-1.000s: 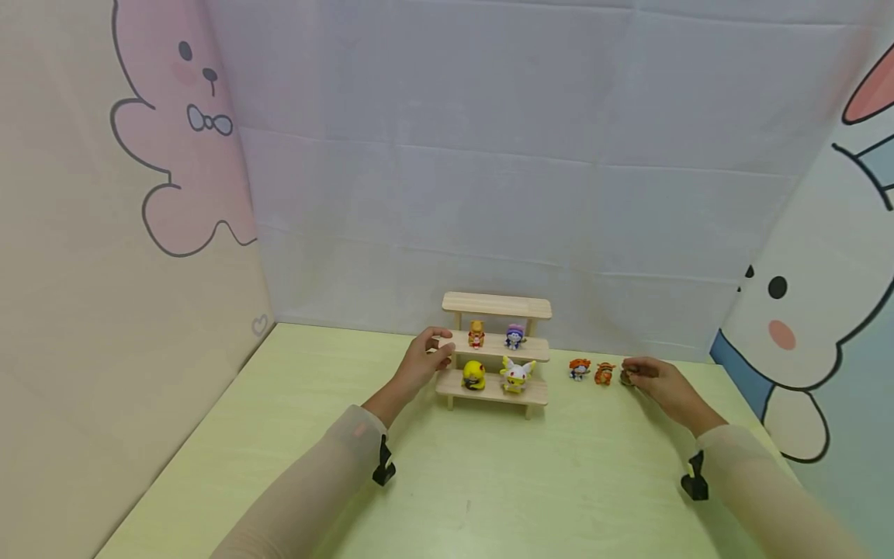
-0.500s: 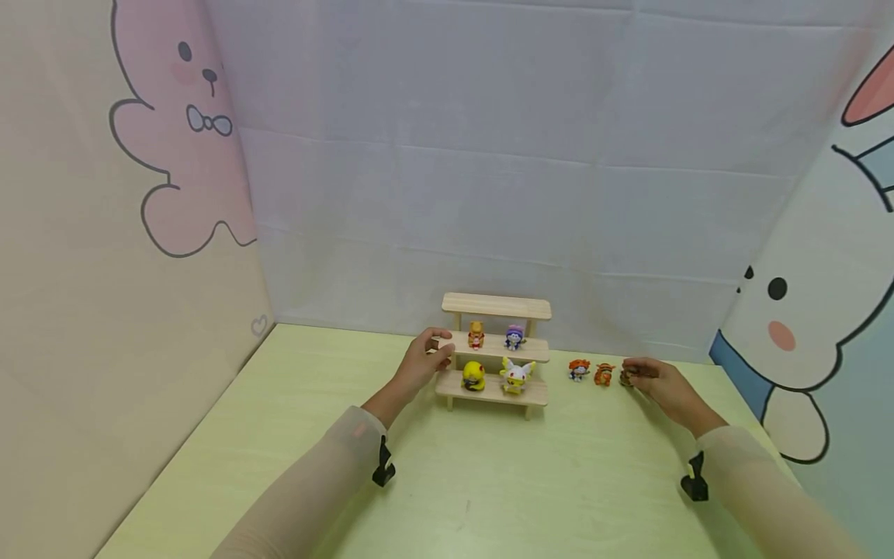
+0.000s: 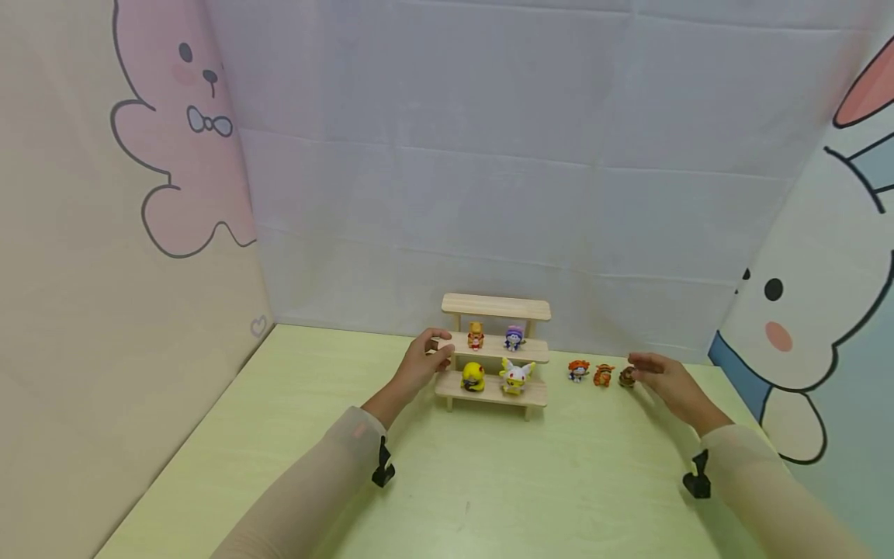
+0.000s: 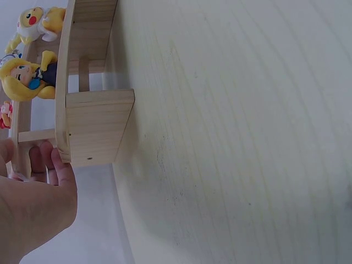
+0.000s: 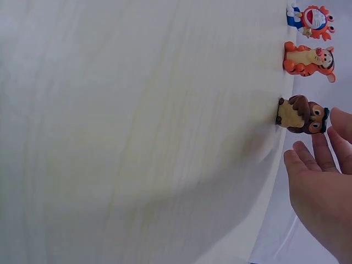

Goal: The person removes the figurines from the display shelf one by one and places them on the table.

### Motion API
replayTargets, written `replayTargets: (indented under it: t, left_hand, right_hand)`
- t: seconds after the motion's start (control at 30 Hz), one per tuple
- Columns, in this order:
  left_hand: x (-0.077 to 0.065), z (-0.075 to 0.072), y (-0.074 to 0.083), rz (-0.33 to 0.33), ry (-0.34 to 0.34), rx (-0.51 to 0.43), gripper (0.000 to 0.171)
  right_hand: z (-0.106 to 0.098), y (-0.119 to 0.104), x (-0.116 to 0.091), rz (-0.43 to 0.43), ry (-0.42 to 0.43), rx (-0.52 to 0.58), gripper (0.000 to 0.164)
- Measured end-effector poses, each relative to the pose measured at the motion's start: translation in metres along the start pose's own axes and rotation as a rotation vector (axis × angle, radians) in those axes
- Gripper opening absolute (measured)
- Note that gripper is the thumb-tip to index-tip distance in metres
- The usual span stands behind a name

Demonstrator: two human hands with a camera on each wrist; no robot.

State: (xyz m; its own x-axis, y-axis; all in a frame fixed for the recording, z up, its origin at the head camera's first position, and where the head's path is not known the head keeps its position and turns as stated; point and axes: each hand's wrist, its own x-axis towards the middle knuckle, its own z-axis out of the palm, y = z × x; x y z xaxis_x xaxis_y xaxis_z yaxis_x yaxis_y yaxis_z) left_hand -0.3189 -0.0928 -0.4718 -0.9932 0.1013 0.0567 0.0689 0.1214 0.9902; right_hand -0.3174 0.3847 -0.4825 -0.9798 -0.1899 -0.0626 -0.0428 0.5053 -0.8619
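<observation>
My left hand [image 3: 421, 359] is at the left end of a three-tier wooden display shelf [image 3: 496, 346]; in the left wrist view its thumb and fingers [image 4: 49, 159] hold the middle tier's end. A yellow-haired figurine [image 4: 27, 77] and a white-and-yellow figurine [image 3: 517, 376] stand on the lowest tier. The middle tier bears a bear-like figurine [image 3: 476, 335] and a purple-hatted one [image 3: 514, 337]. My right hand [image 3: 673, 388] hovers beside a brown owl figurine [image 5: 302, 114], fingers loosely bent and apart from its body. The owl stands upright on the table.
An orange tiger figurine [image 5: 309, 59] and a red-hooded blue-and-white figurine [image 5: 311, 22] stand in a row left of the owl. The pale table [image 3: 489, 481] meets a white cloth backdrop [image 3: 447, 171] just behind them. Printed side walls flank it.
My right hand has let go of the owl and drawn slightly right, so the owl shows more fully. My left hand and the shelf have stayed in place.
</observation>
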Motion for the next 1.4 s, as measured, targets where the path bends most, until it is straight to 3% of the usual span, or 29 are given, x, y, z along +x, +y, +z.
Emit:
replayTargets:
  t: [0.4,0.73,1.4]
  left_hand:
    - [-0.015,0.0,0.025,-0.022,-0.033,-0.005,0.028]
    - [-0.002,0.0,0.002,-0.01,-0.001,-0.011,0.031]
    - [0.0,-0.001,-0.002,-0.004,-0.014,-0.006,0.025]
  right_hand:
    - [-0.002,-0.02,0.005,-0.024,0.017,0.024,0.057]
    - [0.0,-0.043,0.004,-0.097,0.013,-0.041,0.058]
    - [0.027,-0.09,0.012,-0.13,-0.035,-0.021,0.058]
